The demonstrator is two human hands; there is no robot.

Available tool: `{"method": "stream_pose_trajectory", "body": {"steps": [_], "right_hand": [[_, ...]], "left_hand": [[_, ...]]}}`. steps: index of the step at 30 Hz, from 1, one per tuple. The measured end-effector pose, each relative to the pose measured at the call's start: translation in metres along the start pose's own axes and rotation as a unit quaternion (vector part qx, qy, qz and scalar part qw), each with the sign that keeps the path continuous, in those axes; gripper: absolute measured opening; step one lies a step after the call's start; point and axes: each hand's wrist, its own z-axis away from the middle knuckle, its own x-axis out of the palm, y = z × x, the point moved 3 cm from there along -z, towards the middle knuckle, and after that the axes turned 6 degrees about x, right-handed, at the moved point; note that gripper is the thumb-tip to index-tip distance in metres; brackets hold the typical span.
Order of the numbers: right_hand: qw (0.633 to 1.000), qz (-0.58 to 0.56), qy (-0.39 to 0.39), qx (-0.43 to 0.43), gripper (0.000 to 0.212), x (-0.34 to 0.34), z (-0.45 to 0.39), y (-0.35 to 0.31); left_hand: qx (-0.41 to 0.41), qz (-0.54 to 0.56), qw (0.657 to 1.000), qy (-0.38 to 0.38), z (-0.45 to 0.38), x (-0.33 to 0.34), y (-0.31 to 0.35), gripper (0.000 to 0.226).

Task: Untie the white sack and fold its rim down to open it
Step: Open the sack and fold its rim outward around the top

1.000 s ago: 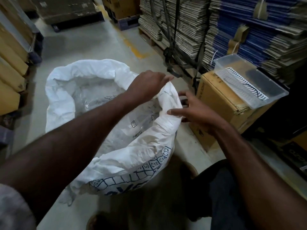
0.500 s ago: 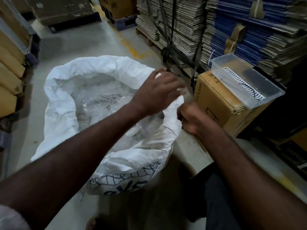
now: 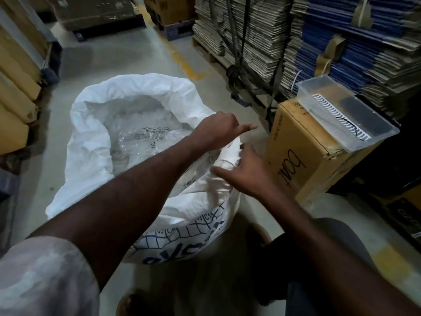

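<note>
floor [image 3: 127, 58]: concrete | on it: white sack [image 3: 91, 142], cardboard box [image 3: 303, 153]

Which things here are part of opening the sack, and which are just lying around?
Part of the job:
white sack
left hand, gripping the rim
right hand, on the rim

Lying about:
cardboard box
clear plastic tray on the box
stacked flat cartons

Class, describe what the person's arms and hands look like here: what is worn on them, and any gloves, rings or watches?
Both hands are bare: no gloves, rings or watch show on the left hand or right hand. The left arm has a short, pale mottled sleeve ending above the elbow. The right forearm is uncovered; no sleeve shows on it in view.
</note>
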Motion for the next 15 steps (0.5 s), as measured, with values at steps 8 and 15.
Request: {"method": "stream_pose_trajectory", "body": {"steps": [8,15], "right_hand": [[0.981,-0.152,-0.058,0.107,0.042,0.008,-0.012,-0.007],[0.911,-0.356,-0.111,0.177,0.081,0.024,-0.011,0.000]], "left_hand": [[0.061,0.021,0.998,0.010,-0.004,-0.001,0.009,0.078],[0.105,0.089,0.974,0.182,-0.002,-0.002,-0.003,0.027]]}}
